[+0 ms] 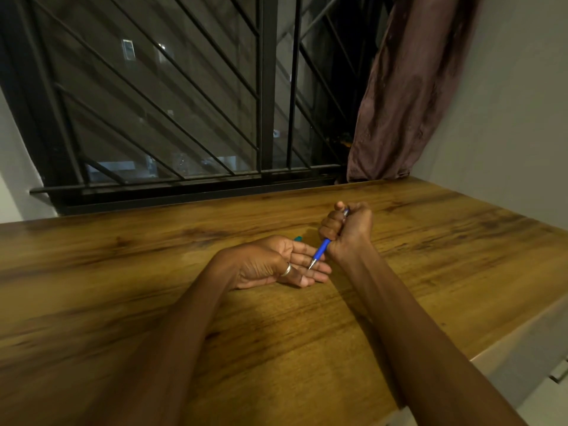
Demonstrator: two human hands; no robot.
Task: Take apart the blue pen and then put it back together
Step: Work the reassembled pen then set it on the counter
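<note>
The blue pen (pixel 321 251) is held in my right hand (pixel 347 232), which is closed in a fist around its barrel. The blue grip and silver tip stick out below the fist, and the top end shows by the thumb. The tip points down at the fingers of my left hand (pixel 276 262). That hand rests palm up on the wooden table (pixel 153 302), fingers spread, a ring on one finger, holding nothing. Whether the tip touches the fingers is unclear.
A small teal object (pixel 298 238) peeks out on the table behind my left hand. A barred window (pixel 184 103) runs along the table's far edge, a brown curtain (pixel 408 96) hangs at the right, and the table's right edge meets a grey wall.
</note>
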